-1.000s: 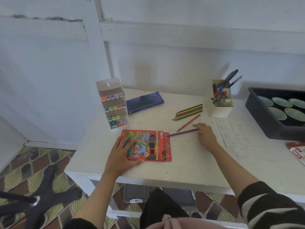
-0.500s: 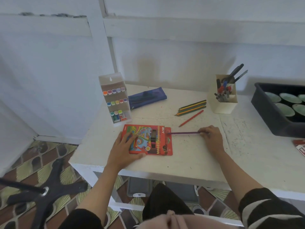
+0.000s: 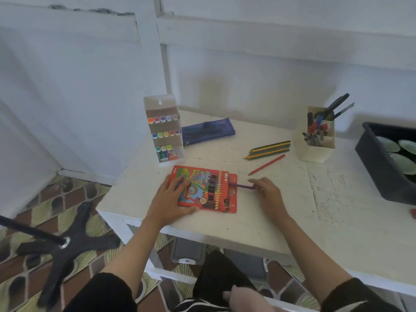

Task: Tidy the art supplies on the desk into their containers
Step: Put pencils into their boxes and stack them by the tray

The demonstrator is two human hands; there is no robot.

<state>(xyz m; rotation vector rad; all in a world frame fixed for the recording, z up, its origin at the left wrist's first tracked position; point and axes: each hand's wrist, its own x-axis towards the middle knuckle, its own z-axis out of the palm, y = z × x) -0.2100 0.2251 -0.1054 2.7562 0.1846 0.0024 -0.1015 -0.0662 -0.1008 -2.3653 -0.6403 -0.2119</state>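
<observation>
A red colour-pencil box (image 3: pixel 208 188) lies flat near the white desk's (image 3: pixel 258 221) front edge, its right end open. My left hand (image 3: pixel 173 199) presses flat on the box's left half. My right hand (image 3: pixel 267 194) pinches a purple pencil (image 3: pixel 244 186) whose tip is inside the box's open end. A loose red pencil (image 3: pixel 266 164) lies just beyond my right hand. Behind it, several coloured pencils (image 3: pixel 269 149) lie side by side.
A marker rack (image 3: pixel 164 131) stands at the back left, with a blue pencil pouch (image 3: pixel 208 130) beside it. A cream holder (image 3: pixel 316 137) with scissors and pens stands at the back right. A black tray (image 3: pixel 378 163) of bowls sits at the far right. A black chair base (image 3: pixel 65 244) rests on the floor.
My right hand slid left with the purple pencil, pushing its tip into the box's open end. My left hand stayed on the box.
</observation>
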